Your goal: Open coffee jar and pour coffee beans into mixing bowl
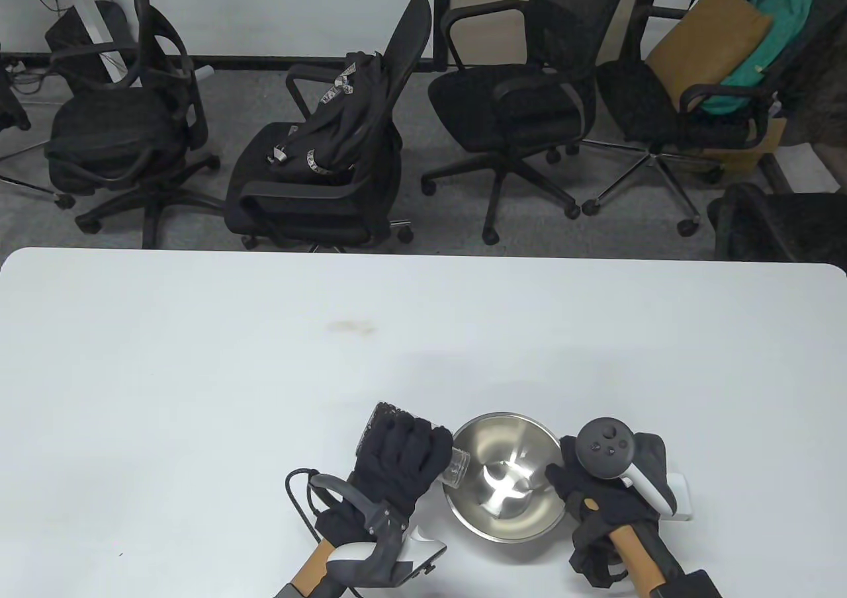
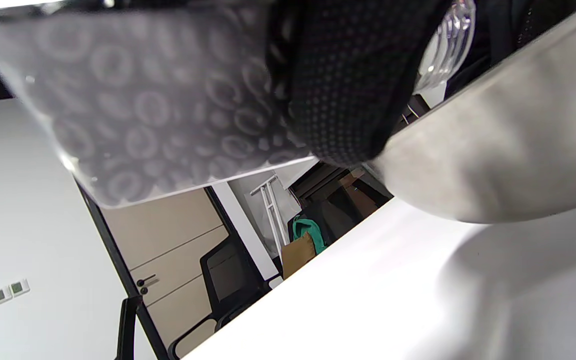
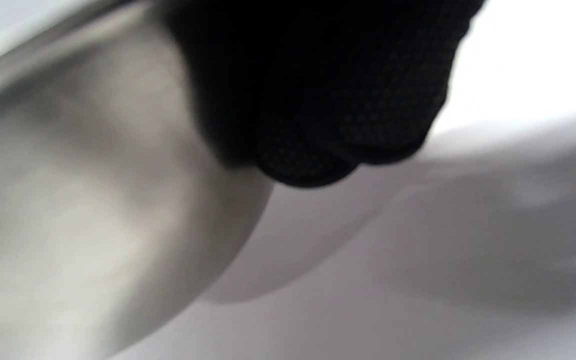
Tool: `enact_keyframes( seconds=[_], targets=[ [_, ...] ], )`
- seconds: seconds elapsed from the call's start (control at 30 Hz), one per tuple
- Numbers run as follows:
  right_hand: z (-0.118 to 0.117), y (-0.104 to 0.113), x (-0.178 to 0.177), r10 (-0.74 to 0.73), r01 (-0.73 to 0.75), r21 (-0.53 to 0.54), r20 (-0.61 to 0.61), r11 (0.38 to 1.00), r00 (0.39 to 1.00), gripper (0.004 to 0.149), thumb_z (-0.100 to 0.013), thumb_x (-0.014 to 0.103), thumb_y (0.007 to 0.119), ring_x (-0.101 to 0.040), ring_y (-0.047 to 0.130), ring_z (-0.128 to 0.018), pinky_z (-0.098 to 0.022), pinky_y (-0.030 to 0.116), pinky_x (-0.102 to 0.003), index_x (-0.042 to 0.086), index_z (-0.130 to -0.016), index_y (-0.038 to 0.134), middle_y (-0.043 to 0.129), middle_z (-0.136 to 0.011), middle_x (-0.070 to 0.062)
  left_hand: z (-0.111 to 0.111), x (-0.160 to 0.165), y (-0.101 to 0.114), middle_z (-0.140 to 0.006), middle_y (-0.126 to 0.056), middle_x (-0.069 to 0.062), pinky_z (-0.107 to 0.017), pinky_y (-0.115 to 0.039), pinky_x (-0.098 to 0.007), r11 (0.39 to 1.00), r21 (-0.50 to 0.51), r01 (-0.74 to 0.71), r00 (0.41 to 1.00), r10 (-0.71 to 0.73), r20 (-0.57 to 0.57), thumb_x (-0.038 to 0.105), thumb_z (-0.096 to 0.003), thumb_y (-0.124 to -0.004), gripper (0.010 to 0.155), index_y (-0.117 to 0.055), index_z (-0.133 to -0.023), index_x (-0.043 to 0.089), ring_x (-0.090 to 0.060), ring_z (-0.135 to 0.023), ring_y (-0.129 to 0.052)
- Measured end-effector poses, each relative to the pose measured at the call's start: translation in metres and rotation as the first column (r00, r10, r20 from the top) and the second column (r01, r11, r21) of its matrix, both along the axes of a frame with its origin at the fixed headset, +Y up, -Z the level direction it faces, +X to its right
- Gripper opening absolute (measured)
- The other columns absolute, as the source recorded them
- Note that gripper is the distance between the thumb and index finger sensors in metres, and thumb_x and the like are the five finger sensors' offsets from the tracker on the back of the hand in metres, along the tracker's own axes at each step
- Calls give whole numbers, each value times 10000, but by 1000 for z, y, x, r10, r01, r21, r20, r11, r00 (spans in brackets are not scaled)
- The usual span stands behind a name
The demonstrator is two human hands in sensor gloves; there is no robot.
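At the near edge of the white counter [image 1: 198,373], the left hand [image 1: 397,466] is wrapped around the coffee jar [image 1: 456,469], fingers curled over its body so that most of the glass is hidden in the table view. The jar is tipped on its side with its base pointing up and to the left and its open, threaded mouth pointing right, sitting right at the left rim of the mixing bowl [image 1: 506,528]. No lid is on the mouth. In the left wrist view the jar [image 2: 158,105] fills the upper left, its clear wall patterned with rings, a gloved finger [image 2: 348,85] crossing it, and the ridged glass neck showing beyond the finger above the bowl's [image 2: 508,135] outer wall. Whether any beans are in the jar or falling from it cannot be told; the bowl's inside shows only bright reflections on bare steel. The bowl stands on the counter between the two hands. To its right, the right hand [image 1: 595,485] rests against the bowl's right rim, fingers bent around the edge and gripping it. In the right wrist view the dark glove [image 3: 318,90] lies blurred against the bowl's [image 3: 68,200] curved steel side. Just right of that hand a white object [image 1: 685,495] lies on the counter, mostly hidden.
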State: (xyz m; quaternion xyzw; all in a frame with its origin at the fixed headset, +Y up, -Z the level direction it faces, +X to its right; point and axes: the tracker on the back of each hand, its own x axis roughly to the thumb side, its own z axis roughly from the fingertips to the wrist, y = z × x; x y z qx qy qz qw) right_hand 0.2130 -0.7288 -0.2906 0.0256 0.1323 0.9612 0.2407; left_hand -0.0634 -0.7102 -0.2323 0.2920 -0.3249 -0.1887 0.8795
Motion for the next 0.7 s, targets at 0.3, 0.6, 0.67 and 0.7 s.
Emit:
enact_keyframes(
  seconds=[0.3, 0.6, 0.67, 0.7],
  targets=[
    [0, -1, -2, -11, 11, -3, -15, 1000, 1000, 380, -624, 54, 807, -194, 1006, -490, -394, 938, -249, 30, -966, 643, 891, -772, -158, 2, 2, 3, -1089, -426, -192, -781, -442, -639, 999, 29, 21, 1000, -21, 5, 359, -439, -1032, 873, -525, -1137, 222, -426, -1018, -505],
    [0, -1, -2, -15, 15, -7, -24, 1000, 1000, 381, -624, 51, 809, -197, 1006, -490, -394, 938, -251, 33, -967, 644, 891, -773, -157, 2, 1, 2, -1088, -422, -197, -778, -438, -645, 1000, 15, -2, 1000, 2, -5, 367, -439, -1030, 877, -521, -1140, 227, -431, -1018, -502],
    [0, -1, -2, -14, 14, -6, -24, 1000, 1000, 381, -624, 51, 809, -197, 1006, -490, -394, 938, -251, 34, -967, 644, 891, -773, -158, 1, 0, 2, -1088, -423, -198, -778, -441, -645, 1000, -1, -25, 1000, 25, -5, 369, -439, -1029, 883, -517, -1143, 220, -433, -1017, -504],
    [0, -1, -2, -11, 11, -6, -25, 1000, 1000, 380, -625, 51, 808, -197, 1006, -490, -395, 938, -251, 34, -966, 644, 891, -774, -156, 0, -1, 2, -1087, -425, -200, -777, -442, -646, 999, -11, -37, 999, 37, -8, 369, -439, -1030, 883, -518, -1143, 219, -434, -1016, -506]
  ],
)
